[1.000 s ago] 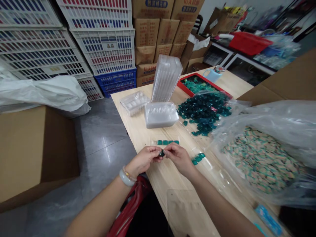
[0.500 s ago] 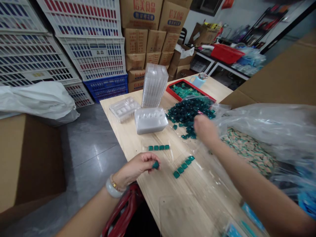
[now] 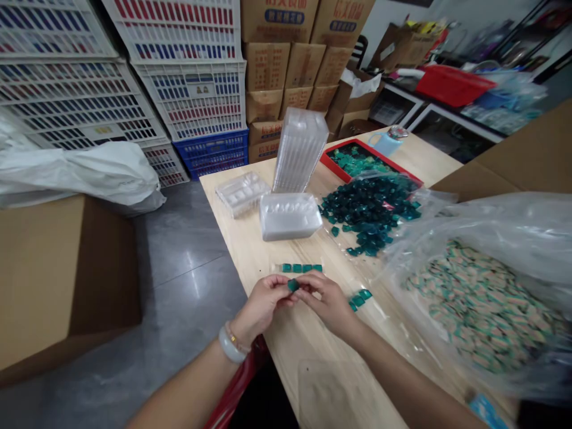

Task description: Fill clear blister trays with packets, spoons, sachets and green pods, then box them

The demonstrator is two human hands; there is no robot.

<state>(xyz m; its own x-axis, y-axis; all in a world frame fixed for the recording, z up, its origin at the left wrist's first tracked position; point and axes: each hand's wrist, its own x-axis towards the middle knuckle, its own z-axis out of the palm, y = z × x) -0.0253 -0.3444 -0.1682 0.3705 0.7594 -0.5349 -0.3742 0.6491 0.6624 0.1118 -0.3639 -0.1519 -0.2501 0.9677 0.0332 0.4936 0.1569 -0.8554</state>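
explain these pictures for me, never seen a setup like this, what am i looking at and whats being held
There is no machine here. All the pictures come from one camera worn on a person's head, looking down at their own two bare hands. The left hand and right hand meet over a wooden table, and their fingers pinch a small teal square piece. Just beyond lies a row of similar pieces. Farther on are a heap of dark teal pieces, a clear plastic tray and a red tray. To the right sits a big plastic bag of flat patterned pieces.
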